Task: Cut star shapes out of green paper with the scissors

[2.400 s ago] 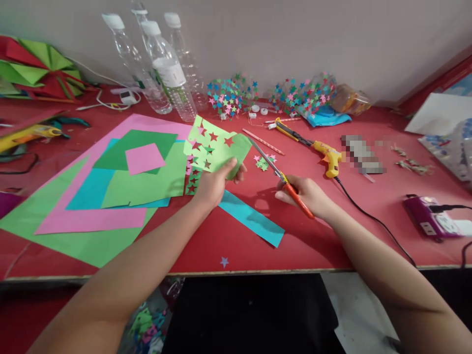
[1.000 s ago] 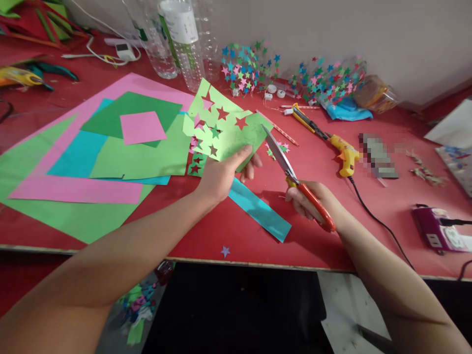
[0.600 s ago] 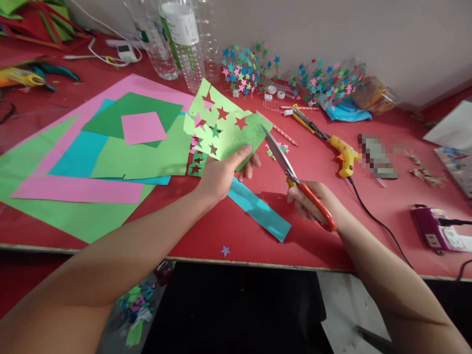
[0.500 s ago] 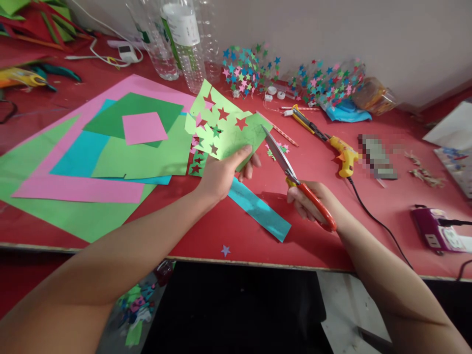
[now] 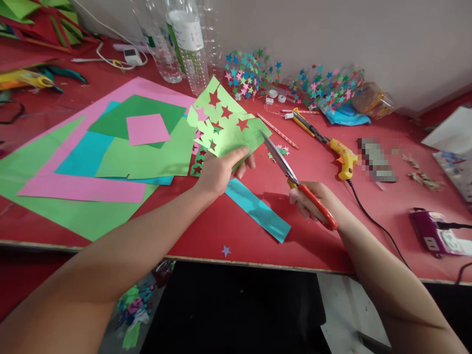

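Note:
My left hand (image 5: 221,169) pinches a light green paper sheet (image 5: 230,132) with several star-shaped holes, thumb on top and fingers beneath. In my right hand (image 5: 313,199) are scissors (image 5: 282,162) with red handles. Their blades look closed, and the tip meets the right part of the green sheet, where faint drawn lines show. A blue paper strip (image 5: 258,209) lies on the table below the hands. Small cut paper stars (image 5: 279,152) form a little pile behind the scissors. One purple star (image 5: 226,251) lies by the front edge.
Layered coloured sheets (image 5: 81,189) cover the left of the red table (image 5: 206,231). Plastic bottles (image 5: 188,42) and star-covered clear containers (image 5: 326,86) stand along the wall. A yellow glue gun (image 5: 344,157), a box cutter (image 5: 304,122) and a purple power adapter (image 5: 435,231) lie rightward.
The green sheet has turned and tilted slightly in my left hand. The scissors' tip has shifted slightly down and left against the sheet. The whole view has moved a little.

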The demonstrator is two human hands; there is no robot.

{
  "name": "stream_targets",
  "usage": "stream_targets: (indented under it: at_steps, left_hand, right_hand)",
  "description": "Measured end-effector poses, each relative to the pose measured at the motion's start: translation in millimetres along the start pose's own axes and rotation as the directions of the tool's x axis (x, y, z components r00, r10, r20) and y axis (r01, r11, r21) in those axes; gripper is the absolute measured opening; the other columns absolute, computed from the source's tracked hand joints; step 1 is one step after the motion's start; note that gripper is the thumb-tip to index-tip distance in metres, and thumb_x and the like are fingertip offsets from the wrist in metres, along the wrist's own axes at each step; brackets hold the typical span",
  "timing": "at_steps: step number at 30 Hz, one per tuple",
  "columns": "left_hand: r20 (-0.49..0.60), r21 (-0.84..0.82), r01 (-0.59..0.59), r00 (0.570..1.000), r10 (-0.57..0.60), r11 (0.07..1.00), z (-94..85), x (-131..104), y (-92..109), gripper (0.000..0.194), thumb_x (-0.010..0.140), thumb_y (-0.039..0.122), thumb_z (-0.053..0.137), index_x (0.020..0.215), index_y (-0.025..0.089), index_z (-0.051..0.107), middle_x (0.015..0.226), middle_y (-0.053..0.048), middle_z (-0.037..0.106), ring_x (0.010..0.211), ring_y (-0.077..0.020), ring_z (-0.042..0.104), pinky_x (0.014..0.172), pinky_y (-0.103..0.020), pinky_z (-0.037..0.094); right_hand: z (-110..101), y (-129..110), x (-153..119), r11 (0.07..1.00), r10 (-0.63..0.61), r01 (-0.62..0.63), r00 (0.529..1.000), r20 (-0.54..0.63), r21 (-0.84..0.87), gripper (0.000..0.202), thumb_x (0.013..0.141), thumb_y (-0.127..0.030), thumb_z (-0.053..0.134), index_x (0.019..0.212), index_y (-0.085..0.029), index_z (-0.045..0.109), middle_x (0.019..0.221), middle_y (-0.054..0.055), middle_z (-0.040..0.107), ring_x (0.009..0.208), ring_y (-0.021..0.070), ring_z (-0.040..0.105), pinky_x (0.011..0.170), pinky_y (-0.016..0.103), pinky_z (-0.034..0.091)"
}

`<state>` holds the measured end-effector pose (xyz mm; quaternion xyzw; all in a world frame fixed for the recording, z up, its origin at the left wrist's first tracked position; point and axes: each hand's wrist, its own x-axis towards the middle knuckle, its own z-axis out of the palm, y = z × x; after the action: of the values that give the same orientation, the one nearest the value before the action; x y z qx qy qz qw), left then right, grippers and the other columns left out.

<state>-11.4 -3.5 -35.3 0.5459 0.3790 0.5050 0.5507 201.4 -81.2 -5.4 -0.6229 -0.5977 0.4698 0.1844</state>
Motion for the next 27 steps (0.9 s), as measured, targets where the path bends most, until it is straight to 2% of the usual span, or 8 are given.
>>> stream_targets:
  at_steps: [5, 9, 16, 24, 27]
  left_hand:
    - [-0.007, 0.007, -0.034, 0.999, 0.034, 0.999, -1.1, 1.1, -1.0, 0.031, 0.082, 0.029, 0.055, 0.053, 0.018, 0.055, 0.051, -0.001, 0.058, 0.033, -0.0052, 0.036, 0.036, -0.025, 0.021]
    - [-0.006, 0.022, -0.013, 1.0, 0.013, 1.0, -2.1, 1.9, -2.4, 0.032, 0.082, 0.03, 0.055, 0.053, 0.018, 0.057, 0.05, -0.001, 0.058, 0.033, -0.0053, 0.036, 0.035, -0.024, 0.022]
    - [0.031, -0.05, -0.005, 0.999, 0.006, 0.999, -1.1, 1.5, -2.6, 0.031, 0.082, 0.03, 0.054, 0.054, 0.017, 0.058, 0.048, -0.001, 0.056, 0.034, -0.0071, 0.042, 0.034, -0.024, 0.028]
    - [-0.005, -0.015, -0.007, 1.0, 0.007, 1.0, -1.8, 1.7, -1.3, 0.03, 0.081, 0.031, 0.056, 0.054, 0.018, 0.056, 0.048, -0.001, 0.057, 0.032, -0.0065, 0.039, 0.033, -0.024, 0.024]
    - [0.002, -0.038, 0.006, 1.0, -0.006, 0.999, -1.5, 3.4, -1.6, 0.033, 0.083, 0.035, 0.054, 0.055, 0.018, 0.057, 0.046, -0.001, 0.056, 0.034, -0.0084, 0.043, 0.035, -0.024, 0.03]
  right_hand:
    - [-1.9, 3.8, 2.6, 1.0, -0.015, 0.015, 1.0, 0.023, 0.0, 0.041, 0.082, -0.058, 0.056, 0.069, -0.019, 0.051, 0.04, -0.005, 0.046, 0.032, 0.0084, 0.04, 0.035, 0.021, 0.031]
    - [-1.6, 3.6, 2.3, 1.0, -0.01, 0.01, 1.0, 0.027, -0.002, 0.042, 0.081, -0.058, 0.057, 0.068, -0.019, 0.051, 0.039, -0.005, 0.045, 0.032, 0.0089, 0.041, 0.035, 0.021, 0.031]
    - [-1.1, 1.9, 1.1, 1.0, 0.007, -0.007, 1.0, 0.016, 0.004, 0.042, 0.082, -0.058, 0.056, 0.068, -0.019, 0.051, 0.04, -0.005, 0.045, 0.033, 0.0083, 0.039, 0.036, 0.022, 0.031]
    - [-3.0, 1.4, 1.1, 1.0, 0.012, -0.012, 1.0, 0.013, 0.007, 0.04, 0.081, -0.055, 0.06, 0.066, -0.019, 0.05, 0.039, -0.006, 0.044, 0.033, 0.0082, 0.038, 0.036, 0.021, 0.03]
    - [-2.1, 4.7, 3.0, 1.0, 0.001, -0.001, 1.0, 0.004, 0.016, 0.041, 0.08, -0.057, 0.058, 0.067, -0.019, 0.051, 0.039, -0.006, 0.044, 0.033, 0.0082, 0.039, 0.036, 0.021, 0.03]
